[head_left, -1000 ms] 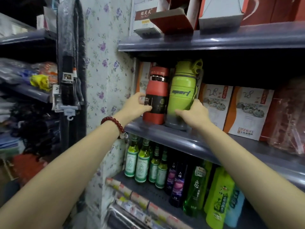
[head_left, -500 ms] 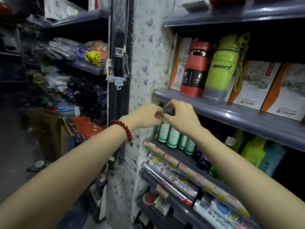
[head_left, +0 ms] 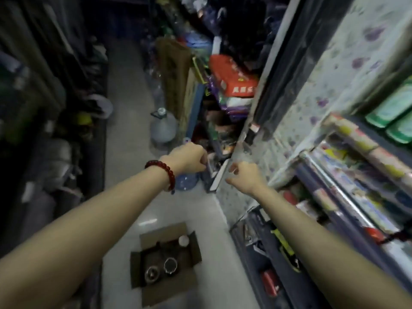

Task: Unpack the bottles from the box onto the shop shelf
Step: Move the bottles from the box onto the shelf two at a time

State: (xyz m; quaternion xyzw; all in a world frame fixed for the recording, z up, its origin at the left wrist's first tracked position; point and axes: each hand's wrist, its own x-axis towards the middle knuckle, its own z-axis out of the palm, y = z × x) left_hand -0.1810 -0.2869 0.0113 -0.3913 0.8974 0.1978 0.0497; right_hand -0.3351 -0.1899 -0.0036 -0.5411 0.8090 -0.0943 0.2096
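Observation:
An open cardboard box stands on the pale floor below my arms. Inside it I see bottle tops: a white cap at the back and two dark round tops nearer me. My left hand, with a red bead bracelet on the wrist, hangs in the air above the aisle with its fingers curled and nothing in it. My right hand is close beside it, loosely curled and holding nothing. The shop shelf runs along the right, blurred by motion.
A large water jug stands on the floor further down the aisle. Stacked packets and a red pack crowd the far shelving. Dark goods line the left side. Green bottles sit on the right shelf.
The view has swung down from the shelf to the floor and the box. Both hands have come away from the red and green bottles and dropped lower, holding nothing.

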